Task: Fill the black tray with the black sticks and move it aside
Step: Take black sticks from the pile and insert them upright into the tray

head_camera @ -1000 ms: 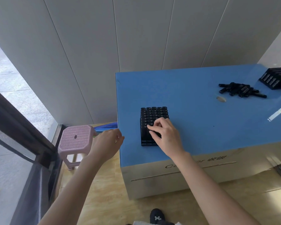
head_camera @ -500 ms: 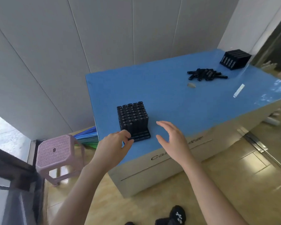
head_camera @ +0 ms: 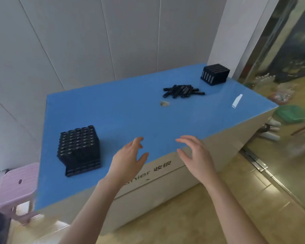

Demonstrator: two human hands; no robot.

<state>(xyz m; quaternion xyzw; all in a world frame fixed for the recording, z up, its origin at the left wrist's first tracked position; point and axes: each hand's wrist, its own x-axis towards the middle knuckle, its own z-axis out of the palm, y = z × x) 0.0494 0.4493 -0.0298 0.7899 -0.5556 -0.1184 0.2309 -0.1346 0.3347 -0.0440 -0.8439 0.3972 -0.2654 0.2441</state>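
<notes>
- Tray [head_camera: 79,152], near left, packed with upright sticks: likely heavy and rigid; best gripped low, by its sides.
- Left hand [head_camera: 128,161] and right hand [head_camera: 195,155] are spread, empty.

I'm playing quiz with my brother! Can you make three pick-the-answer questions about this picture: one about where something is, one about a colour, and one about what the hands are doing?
1. Where does the filled black tray stand?
A. on the pink stool
B. on the blue tabletop, near its left end
C. on the floor

2. What colour is the stool?
A. green
B. yellow
C. pink

3. What are the left hand and right hand doing?
A. both open, holding nothing
B. both gripping the tray
C. each holding a stick

Answers:
1 B: the tray rests on the blue tabletop, far from the loose black sticks.
2 C: its seat is pale pink.
3 A: fingers spread, nothing in them.
</notes>
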